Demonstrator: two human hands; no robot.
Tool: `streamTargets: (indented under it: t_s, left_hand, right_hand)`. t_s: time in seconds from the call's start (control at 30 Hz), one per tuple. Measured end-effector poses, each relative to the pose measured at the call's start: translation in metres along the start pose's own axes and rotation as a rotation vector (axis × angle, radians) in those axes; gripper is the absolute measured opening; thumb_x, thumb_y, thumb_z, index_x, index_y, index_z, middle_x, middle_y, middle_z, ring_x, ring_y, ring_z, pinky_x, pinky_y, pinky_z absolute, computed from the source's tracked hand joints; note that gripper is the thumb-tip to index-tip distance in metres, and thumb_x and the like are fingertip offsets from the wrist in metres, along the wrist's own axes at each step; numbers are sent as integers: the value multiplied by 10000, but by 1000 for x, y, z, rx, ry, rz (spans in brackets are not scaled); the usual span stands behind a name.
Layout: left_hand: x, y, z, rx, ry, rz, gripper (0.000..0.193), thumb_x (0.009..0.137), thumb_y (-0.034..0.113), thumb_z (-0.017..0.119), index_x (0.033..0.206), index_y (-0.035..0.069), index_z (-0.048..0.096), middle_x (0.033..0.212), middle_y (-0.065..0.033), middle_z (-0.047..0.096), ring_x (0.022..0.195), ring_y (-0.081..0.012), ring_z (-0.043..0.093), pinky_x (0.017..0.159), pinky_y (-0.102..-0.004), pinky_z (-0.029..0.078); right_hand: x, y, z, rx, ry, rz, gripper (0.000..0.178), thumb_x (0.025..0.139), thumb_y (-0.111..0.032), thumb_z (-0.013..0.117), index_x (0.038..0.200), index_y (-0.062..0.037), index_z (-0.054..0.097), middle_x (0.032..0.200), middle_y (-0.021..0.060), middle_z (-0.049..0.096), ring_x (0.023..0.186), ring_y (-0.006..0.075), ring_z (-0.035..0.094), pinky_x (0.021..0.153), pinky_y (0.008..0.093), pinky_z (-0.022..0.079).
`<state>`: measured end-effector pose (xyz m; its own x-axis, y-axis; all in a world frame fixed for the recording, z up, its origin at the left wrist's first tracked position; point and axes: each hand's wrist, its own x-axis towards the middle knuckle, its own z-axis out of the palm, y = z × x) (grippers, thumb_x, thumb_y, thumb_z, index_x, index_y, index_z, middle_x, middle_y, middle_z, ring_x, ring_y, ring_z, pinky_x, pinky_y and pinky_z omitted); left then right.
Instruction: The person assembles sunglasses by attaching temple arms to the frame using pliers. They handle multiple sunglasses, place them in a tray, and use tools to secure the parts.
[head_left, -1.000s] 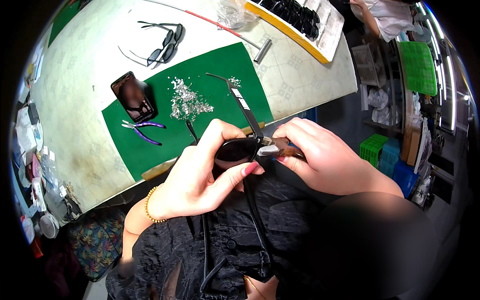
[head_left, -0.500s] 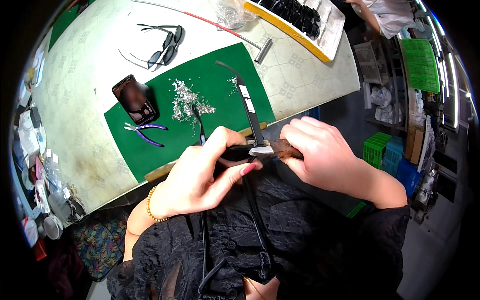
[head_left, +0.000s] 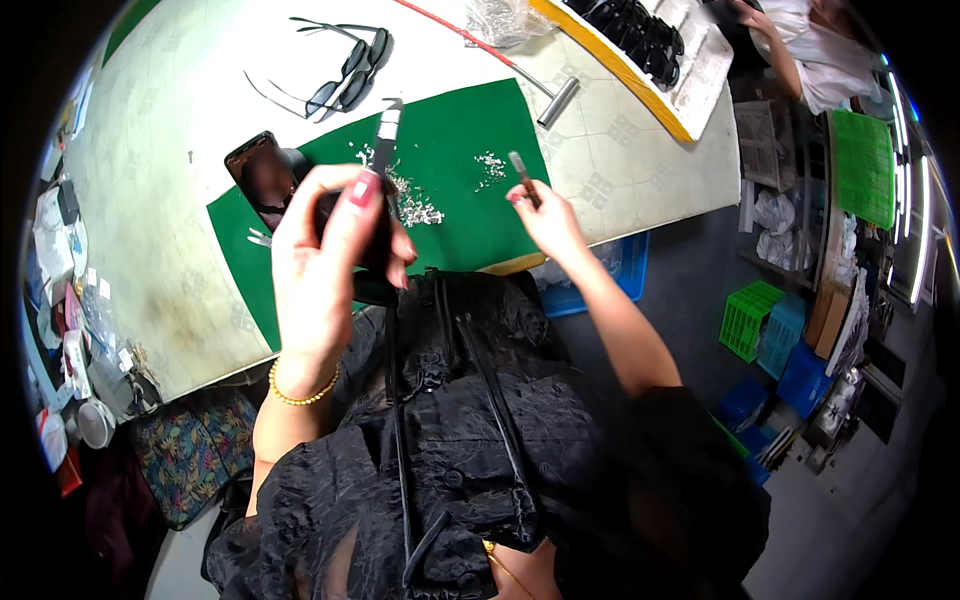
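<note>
My left hand (head_left: 318, 245) is raised over the near left of the green mat (head_left: 455, 125), fingers closed round dark sunglasses (head_left: 384, 150). One temple with white labels points away from me; most of the frame is hidden by the hand. My right hand (head_left: 548, 222) is at the mat's right edge, pinching a slim tool (head_left: 524, 178) with a grey tip and brownish handle. Its exact kind does not show. Small silvery bits (head_left: 418, 208) are heaped on the mat, with a smaller scatter (head_left: 490, 168) nearer my right hand.
A phone (head_left: 255, 172) and partly hidden pliers (head_left: 259, 238) lie left. Other sunglasses (head_left: 350, 82) rest beyond the mat. A red rod with a metal crossbar (head_left: 485, 48) lies near a tray (head_left: 705, 95) of dark eyewear. Another person (head_left: 815, 55) is at far right.
My hands have come apart. The left lifted the sunglasses up and leftward; the right took the tool away from them to the mat's right edge. My view has shifted slightly.
</note>
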<state>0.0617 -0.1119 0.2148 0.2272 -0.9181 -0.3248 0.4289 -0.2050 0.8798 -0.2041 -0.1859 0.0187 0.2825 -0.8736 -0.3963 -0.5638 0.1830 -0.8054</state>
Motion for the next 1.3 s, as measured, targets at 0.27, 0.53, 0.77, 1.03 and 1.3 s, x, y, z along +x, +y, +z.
streamTargets:
  t_s: [0.27, 0.53, 0.77, 1.03, 1.3]
  left_hand:
    - [-26, -14, -17, -319, -114, -493, 490, 862, -40, 642, 1283, 23, 401, 1060, -132, 599, 912, -215, 640, 840, -425, 568]
    - [-49, -39, -36, 265, -228, -185, 557, 888, 18, 651, 1393, 23, 416, 1019, -93, 629, 884, -174, 644, 843, -311, 508]
    - [-19, 21, 6, -43, -77, 9, 649, 860, 3, 667, 1426, 60, 355, 1041, -121, 649, 739, -107, 621, 610, -225, 530]
    - [-24, 32, 42, -32, -541, 74, 803, 739, -99, 734, 1427, 59, 352, 1354, -126, 502, 984, -111, 581, 753, -220, 514]
    - [-28, 27, 46, -104, -530, 139, 861, 767, -119, 706, 1471, 41, 238, 1357, -185, 490, 1136, -186, 583, 815, -246, 555]
  right_hand:
    - [12, -23, 42, -548, 148, -373, 193, 785, -170, 718, 947, -110, 632, 834, 62, 608, 805, 281, 614, 695, 399, 502]
    - [13, -17, 43, -593, 141, -382, 191, 810, -182, 713, 902, -67, 591, 849, 87, 610, 841, 295, 607, 718, 398, 485]
    - [-37, -138, -11, 449, -110, -311, 131, 941, -131, 626, 919, -27, 550, 842, 12, 595, 773, 96, 562, 718, 247, 456]
    - [-103, -216, -51, 548, -108, -694, 140, 893, -102, 670, 872, -11, 566, 869, 41, 549, 811, 122, 536, 756, 239, 440]
    - [-110, -227, -69, 259, -89, -888, 122, 850, -56, 699, 856, -15, 585, 809, 73, 608, 739, 170, 584, 681, 270, 466]
